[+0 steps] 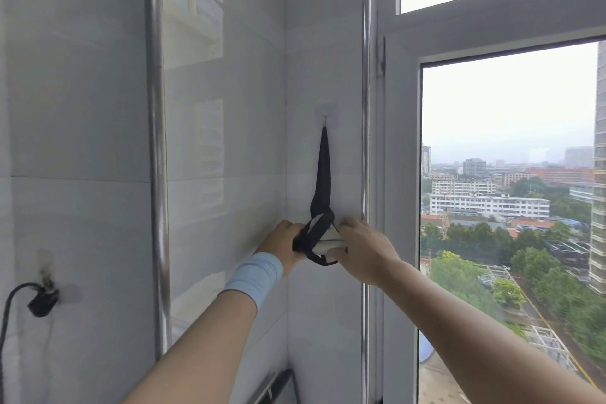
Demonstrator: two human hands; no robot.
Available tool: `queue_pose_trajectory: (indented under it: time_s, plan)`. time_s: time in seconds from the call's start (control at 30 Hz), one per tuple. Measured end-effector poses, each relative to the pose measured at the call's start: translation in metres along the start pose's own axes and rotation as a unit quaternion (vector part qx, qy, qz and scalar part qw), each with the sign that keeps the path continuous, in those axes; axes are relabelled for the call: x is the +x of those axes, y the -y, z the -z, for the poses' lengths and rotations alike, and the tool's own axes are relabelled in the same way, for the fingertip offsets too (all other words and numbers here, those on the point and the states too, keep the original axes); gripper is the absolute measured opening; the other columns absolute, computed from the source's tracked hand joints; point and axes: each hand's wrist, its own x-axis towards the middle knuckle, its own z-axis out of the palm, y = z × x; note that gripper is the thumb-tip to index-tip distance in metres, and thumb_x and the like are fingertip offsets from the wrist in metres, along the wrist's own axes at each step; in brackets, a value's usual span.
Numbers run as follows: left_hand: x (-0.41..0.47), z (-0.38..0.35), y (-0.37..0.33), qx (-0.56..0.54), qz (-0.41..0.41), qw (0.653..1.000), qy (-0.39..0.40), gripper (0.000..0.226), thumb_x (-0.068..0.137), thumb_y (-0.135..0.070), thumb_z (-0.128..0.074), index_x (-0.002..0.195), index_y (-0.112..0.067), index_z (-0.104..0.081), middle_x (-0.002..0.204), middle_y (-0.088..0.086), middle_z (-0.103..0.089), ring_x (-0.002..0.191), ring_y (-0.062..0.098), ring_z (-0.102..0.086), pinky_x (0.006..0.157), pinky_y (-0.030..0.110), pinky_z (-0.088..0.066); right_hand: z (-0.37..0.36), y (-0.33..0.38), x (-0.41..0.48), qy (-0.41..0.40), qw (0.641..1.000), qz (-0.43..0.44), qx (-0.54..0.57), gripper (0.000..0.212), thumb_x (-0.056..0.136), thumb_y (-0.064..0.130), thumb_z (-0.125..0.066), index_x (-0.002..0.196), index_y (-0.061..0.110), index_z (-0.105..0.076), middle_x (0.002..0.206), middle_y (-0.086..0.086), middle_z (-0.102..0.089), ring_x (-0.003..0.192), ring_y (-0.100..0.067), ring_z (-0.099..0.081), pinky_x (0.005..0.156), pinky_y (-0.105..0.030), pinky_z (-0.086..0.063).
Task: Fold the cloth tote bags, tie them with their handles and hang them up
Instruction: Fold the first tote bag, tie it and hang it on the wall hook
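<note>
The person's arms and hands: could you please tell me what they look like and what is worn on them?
Both arms are bare, with no sleeves in view. The left arm has a light blue wristband at the wrist, just behind the left hand. The right arm and right hand wear nothing: no glove, watch or ring shows.

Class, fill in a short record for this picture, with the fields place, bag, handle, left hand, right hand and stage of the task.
place: tiled wall beside a window
bag: folded tote bag, a white bundle wrapped in black handles
handle: one handle loop runs straight up to the wall hook
left hand: grips the bundle's left end; light blue wristband
right hand: grips the bundle's right end
stage: tied and hooked, not yet released
</note>
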Motion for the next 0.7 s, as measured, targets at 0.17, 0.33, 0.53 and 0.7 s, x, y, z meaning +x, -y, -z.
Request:
queue_pose_trajectory:
  time_s: [0.17, 0.33, 0.53, 0.7]
  plan:
    - [0.007, 0.005, 0.002, 0.005, -0.014, 0.999, 0.039, 0.012, 0.087, -0.026, -0.064, 0.091, -0.019, -0.054, 0.087, -0.001, -0.059, 0.078, 0.022, -0.06, 0.065, 0.027, -0.045, -0.001, 0.0, 0.005, 0.001, 0.995, 0.021, 0.098, 0.069, 0.09, 0.03, -0.06, 0.15, 0.022, -0.026, 0.142, 0.0, -0.038, 0.121, -0.022, -0.045, 0.088, -0.033, -0.049]
    - [0.009, -0.002, -0.001, -0.031, -0.045, 0.998, -0.015, 0.034, 0.081, -0.046, -0.062, 0.113, -0.034, -0.058, 0.099, -0.009, -0.062, 0.09, 0.015, -0.061, 0.079, 0.029, -0.05, -0.002, 0.002, 0.013, 0.001, 0.988, -0.014, 0.154, 0.036, 0.093, 0.025, -0.058, 0.127, 0.014, -0.053, 0.115, -0.002, -0.056, 0.102, -0.022, -0.057, 0.081, -0.028, -0.047]
    - [-0.01, -0.011, 0.003, -0.27, 0.005, 0.956, -0.114, 0.06, 0.076, -0.018, -0.08, 0.127, -0.031, -0.051, 0.127, -0.015, -0.045, 0.102, 0.001, -0.056, 0.079, 0.008, -0.045, -0.003, -0.003, 0.012, -0.009, 0.974, -0.045, 0.224, 0.031, 0.087, 0.027, -0.064, 0.117, 0.021, -0.059, 0.106, 0.002, -0.061, 0.095, -0.018, -0.057, 0.074, -0.024, -0.044]
    - [-0.017, -0.016, 0.02, -0.303, 0.086, 0.924, -0.215, 0.026, 0.077, -0.01, -0.07, 0.074, -0.032, -0.057, 0.088, -0.003, -0.07, 0.077, 0.019, -0.071, 0.076, 0.045, -0.058, 0.0, -0.004, 0.01, -0.027, 0.962, -0.063, 0.266, 0.029, 0.088, 0.024, -0.066, 0.117, 0.021, -0.061, 0.102, 0.005, -0.061, 0.09, -0.014, -0.055, 0.066, -0.011, -0.036]
